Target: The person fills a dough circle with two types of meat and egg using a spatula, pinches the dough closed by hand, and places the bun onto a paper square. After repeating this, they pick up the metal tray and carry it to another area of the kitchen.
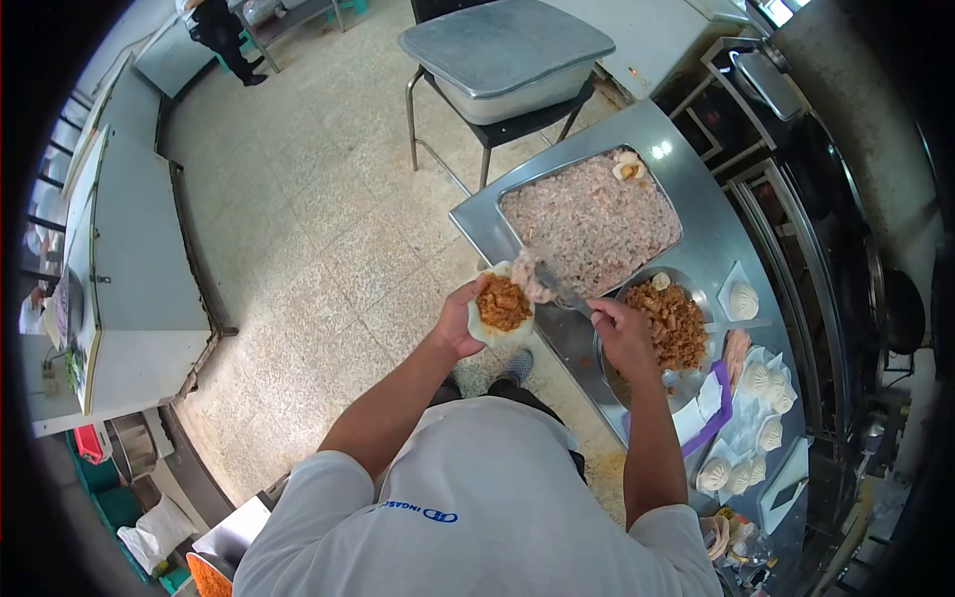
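My left hand (pixel 457 323) cups a round, pale dough wrapper (pixel 487 331), fingers curled under it. A mound of orange-brown filling (pixel 503 302) lies in the wrapper. In my right hand (pixel 627 340) is the handle of a metal spatula (pixel 565 291), its blade pointing left. A lump of pale pink minced meat (pixel 530 279) clings to the blade's end, right at the wrapper's edge. Close by sits a metal tray (pixel 680 237) of pale pink minced meat (pixel 592 217). Partly behind my right hand and forearm is a round bowl (pixel 708 298) of orange-brown chunky filling (pixel 678 326).
Several pleated buns (pixel 769 433) rest on paper on the steel table (pixel 652 129); another bun (pixel 743 300) lies by the bowl. A lidded bin (pixel 507 50) stands on a chair beyond. Dark metal racks (pixel 796 239) line the right. A person (pixel 221 35) stands far off.
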`<state>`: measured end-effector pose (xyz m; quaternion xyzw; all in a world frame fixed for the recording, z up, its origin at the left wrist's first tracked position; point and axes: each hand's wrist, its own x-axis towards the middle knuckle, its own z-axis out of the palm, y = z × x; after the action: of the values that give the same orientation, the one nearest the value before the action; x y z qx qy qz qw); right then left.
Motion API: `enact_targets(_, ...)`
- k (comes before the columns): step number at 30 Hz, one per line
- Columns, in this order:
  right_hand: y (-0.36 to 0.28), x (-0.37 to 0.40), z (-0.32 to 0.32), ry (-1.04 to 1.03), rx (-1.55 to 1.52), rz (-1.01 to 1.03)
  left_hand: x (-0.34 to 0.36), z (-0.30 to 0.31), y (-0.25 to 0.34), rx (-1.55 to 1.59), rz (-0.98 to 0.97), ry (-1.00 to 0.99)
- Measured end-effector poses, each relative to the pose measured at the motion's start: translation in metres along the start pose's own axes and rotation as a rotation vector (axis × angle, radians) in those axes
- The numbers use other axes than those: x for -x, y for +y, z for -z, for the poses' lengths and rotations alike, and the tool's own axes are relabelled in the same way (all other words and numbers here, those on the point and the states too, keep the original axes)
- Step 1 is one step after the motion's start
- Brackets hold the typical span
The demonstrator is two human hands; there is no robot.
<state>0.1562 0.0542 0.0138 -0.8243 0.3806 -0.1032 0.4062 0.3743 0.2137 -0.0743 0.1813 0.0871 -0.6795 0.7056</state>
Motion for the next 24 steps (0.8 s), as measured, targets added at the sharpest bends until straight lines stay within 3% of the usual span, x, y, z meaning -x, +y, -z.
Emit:
enact_targets(4, -0.011, 0.018, -0.016, 0.040, 0.103, 0.240, -0.013, -0.013, -0.014, 0.043, 0.006, -0.065)
enact_targets(10, -0.014, 0.047, -0.035, 0.065, 0.183, 0.339, -0.004, -0.010, -0.017, 0.071, 0.000, -0.060)
enact_targets(17, -0.066, 0.066, -0.006, 0.162, 0.048, 0.335, 0.018, -0.013, -0.002, 0.067, -0.300, -0.127)
enact_targets(19, -0.071, 0.063, -0.002, 0.290, 0.026, 0.256, 0.021, -0.026, 0.010, 0.004, -0.322, -0.176)
enact_targets(24, -0.084, 0.055, -0.009, 0.253, 0.023, 0.328, 0.027, -0.048, 0.023, -0.104, -0.359, -0.217)
